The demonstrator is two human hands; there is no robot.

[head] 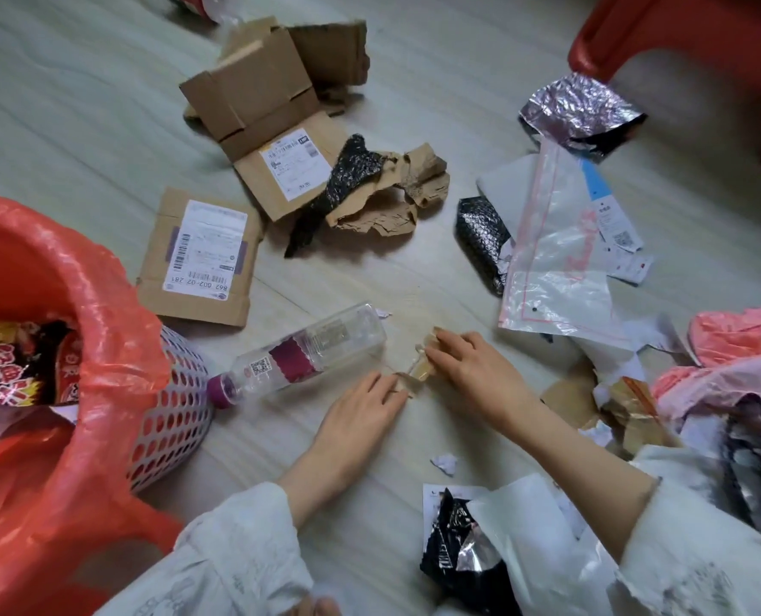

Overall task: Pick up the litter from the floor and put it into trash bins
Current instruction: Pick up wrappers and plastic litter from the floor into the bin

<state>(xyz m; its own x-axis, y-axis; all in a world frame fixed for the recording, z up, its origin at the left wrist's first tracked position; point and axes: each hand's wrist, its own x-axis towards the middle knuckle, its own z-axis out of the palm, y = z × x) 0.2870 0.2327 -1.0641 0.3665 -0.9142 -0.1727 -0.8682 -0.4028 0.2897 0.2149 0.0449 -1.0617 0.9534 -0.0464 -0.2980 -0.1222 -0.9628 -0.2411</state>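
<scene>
Clear, crumpled tape or film (418, 371) — yellowish, thin and small — lies on the pale floor (80, 126) between both hands, just right of the empty plastic bottle (307, 353). It is pinched at its far end by the curled fingertips of the right hand (472, 371); its near end is touched by the left hand (360, 420), whose fingers lie fairly straight and close together, pressing rather than gripping, as far as can be judged. The scrap is likely to be almost weightless, soft and possibly sticky, so it may cling to the floor or to skin; it is best lifted by a free edge and balled up before being dropped. The bottle looks light, stiff and prone to rolling, and would be taken round its middle.

Only part of the bin (169, 420) with its red bag (58, 304) is in view — the left side is cut off. What the scrap truly is cannot be made out. The pile of wrappers (725, 393) at the right is tangled and partly out of frame.
</scene>
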